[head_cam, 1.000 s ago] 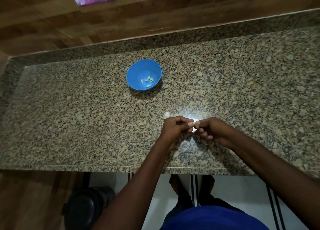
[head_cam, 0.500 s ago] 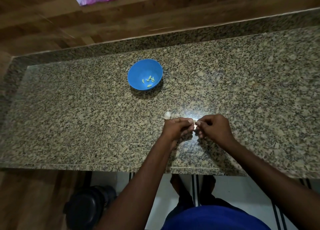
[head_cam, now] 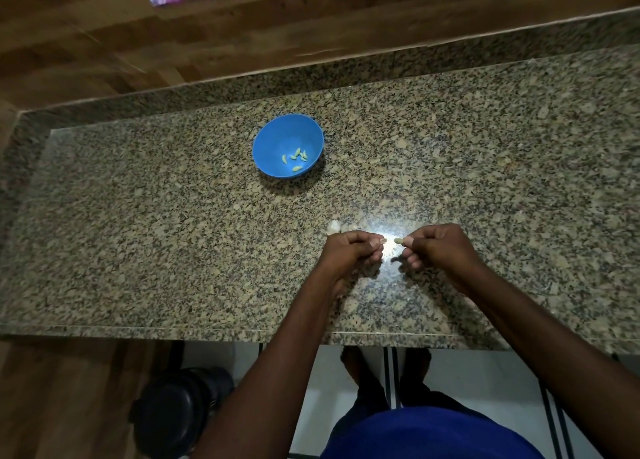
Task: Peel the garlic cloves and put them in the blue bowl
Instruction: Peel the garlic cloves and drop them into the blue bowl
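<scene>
The right hand [head_cam: 440, 250] pinches a small garlic clove [head_cam: 398, 240], the left hand [head_cam: 349, 250] pinches something pale, and with the blue bowl [head_cam: 273, 140] well apart at eleven o'clock, the slick clove could slip out.

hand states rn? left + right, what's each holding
Left hand: fingers curled, pinching a small pale bit, likely skin.
Right hand: fingers curled, pinching a garlic clove at its fingertips.

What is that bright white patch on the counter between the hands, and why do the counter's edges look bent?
Head view: the patch is glare from overhead light on the polished granite counter, between left hand and right hand; the wide-angle lens bows straight edges.
</scene>
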Demonstrator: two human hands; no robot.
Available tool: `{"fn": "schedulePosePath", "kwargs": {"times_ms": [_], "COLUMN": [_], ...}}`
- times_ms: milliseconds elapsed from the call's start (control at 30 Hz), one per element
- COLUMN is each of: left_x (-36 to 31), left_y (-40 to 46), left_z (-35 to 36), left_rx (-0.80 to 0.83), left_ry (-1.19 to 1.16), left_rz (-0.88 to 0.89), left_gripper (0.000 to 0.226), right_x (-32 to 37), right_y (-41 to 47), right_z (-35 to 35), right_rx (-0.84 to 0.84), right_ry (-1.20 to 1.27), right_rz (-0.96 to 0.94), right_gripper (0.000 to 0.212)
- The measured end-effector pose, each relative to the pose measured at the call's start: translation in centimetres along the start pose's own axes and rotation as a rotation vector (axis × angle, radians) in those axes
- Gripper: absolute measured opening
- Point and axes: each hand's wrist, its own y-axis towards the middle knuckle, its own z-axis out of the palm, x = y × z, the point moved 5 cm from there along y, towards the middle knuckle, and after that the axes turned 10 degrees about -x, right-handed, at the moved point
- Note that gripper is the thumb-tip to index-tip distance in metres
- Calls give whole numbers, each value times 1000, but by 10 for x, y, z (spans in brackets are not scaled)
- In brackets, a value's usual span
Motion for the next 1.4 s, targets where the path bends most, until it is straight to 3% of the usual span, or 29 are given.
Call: {"fn": "schedulePosePath", "kwargs": {"times_ms": [300, 533, 667, 833, 933, 1167, 1267, 1400], "left_x": [-9, -17, -22, -16, -14, -20, -23, -15], "left_y": [-3, -11, -18, -13, -15, -20, -20, -14], "left_z": [3, 7, 10, 11, 17, 12, 8, 10], "left_rx": [-172, -94, -195, -155, -109, -190, -156, -167], "left_ry": [423, 378, 407, 174, 27, 133, 169, 262], "left_rz": [327, 407, 520, 335, 229, 432, 411, 388], "left_gripper": [15, 20, 9, 6, 5, 11, 11, 7], "right_x": [1, 4, 7, 6, 2, -3, -5, 1], "right_y": [0, 2, -3, -5, -8, -15, -15, -8], "right_z": [7, 6, 10, 9, 11, 3, -5, -10], "right_rx": [-12, -84, -56, -10, 29, 90, -11, -165], "right_ry": [-50, -97, -71, 115, 255, 398, 174, -402], "right_rz": [24, -24, 3, 205, 349, 599, 415, -94], "right_gripper": [13, 19, 19, 8, 14, 15, 12, 17]}}
